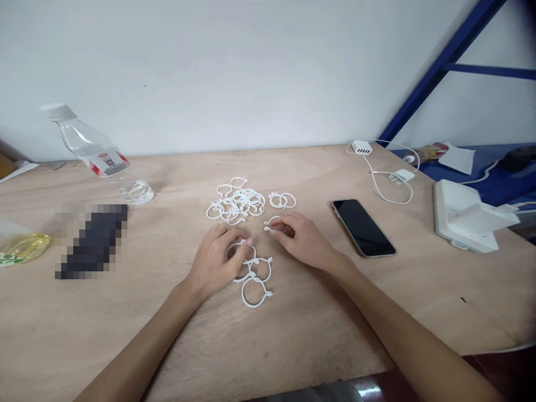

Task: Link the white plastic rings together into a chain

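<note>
My left hand [218,255] is closed, its thumb and fingers gripping a white plastic ring [254,252] with a small clasp. Below that ring, several more rings overlap like a short chain, and the nearest ring [243,300] lies closest to me. My right hand [302,239] pinches another white ring [272,219], which seems to stand open; the fingers cover part of it. A small gap separates the two hands. Just beyond them lies a loose pile of similar rings [237,202], with a few rings [288,196] apart on its right.
On the left stand a tilted-looking water bottle [109,162] and a blurred dark object [94,240], with a yellow-bottomed packet [29,248] beyond. To the right are a phone [363,228], a white charger [362,147] with cable, and a white power adapter block [464,215]. A wall [234,72] backs the table.
</note>
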### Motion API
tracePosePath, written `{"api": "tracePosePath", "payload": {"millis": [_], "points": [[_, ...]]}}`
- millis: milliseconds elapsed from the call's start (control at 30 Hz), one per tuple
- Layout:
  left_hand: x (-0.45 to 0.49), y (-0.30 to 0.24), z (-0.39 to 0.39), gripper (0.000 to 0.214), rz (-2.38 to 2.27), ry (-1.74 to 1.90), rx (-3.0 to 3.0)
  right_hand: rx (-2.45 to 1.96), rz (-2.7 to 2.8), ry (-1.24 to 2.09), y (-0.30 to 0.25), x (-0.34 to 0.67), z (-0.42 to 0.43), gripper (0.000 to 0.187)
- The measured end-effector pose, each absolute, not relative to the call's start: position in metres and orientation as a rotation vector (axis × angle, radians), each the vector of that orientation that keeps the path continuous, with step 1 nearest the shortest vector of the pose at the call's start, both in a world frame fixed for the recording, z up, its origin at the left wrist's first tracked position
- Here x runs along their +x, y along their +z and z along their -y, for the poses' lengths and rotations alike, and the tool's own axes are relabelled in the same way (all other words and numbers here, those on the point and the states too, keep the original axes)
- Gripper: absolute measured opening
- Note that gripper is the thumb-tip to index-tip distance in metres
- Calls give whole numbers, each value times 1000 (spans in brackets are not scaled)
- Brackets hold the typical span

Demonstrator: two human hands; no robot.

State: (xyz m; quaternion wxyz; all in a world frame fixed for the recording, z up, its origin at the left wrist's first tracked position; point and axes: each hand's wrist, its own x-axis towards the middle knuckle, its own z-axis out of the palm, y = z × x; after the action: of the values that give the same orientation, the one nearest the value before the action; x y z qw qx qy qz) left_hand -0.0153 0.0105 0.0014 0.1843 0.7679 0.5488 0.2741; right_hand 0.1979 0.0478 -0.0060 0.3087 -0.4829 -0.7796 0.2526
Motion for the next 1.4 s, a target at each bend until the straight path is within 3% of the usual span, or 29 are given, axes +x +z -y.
{"api": "tracePosePath", "payload": {"millis": [167,300,400,700,1067,1233,1400], "points": [[-15,-1,-11,27,-1531,837,2128,-1199,1867,842,2,191,-40,11],[-13,0,-11,29,-1482,916,2068,-1056,1488,1293,5,177,-32,26],[-12,0,-9,32,-1411,928,2096,-1003,1279,1454,5,165,-25,29],[-10,2,-6,23,-1497,1082,1980,-1028,1327,1474,3,157,-19,30],[-7,0,-1,48,-1370,963,2069,-1139,1372,1454,-2,150,-8,31],[-10,-4,-2,50,-1415,867,2303,-1133,1530,1229,-3,149,-5,35],[-7,-3,-2,48,-1335,836,2286,-1087,1793,938,-4,151,-1,26]]}}
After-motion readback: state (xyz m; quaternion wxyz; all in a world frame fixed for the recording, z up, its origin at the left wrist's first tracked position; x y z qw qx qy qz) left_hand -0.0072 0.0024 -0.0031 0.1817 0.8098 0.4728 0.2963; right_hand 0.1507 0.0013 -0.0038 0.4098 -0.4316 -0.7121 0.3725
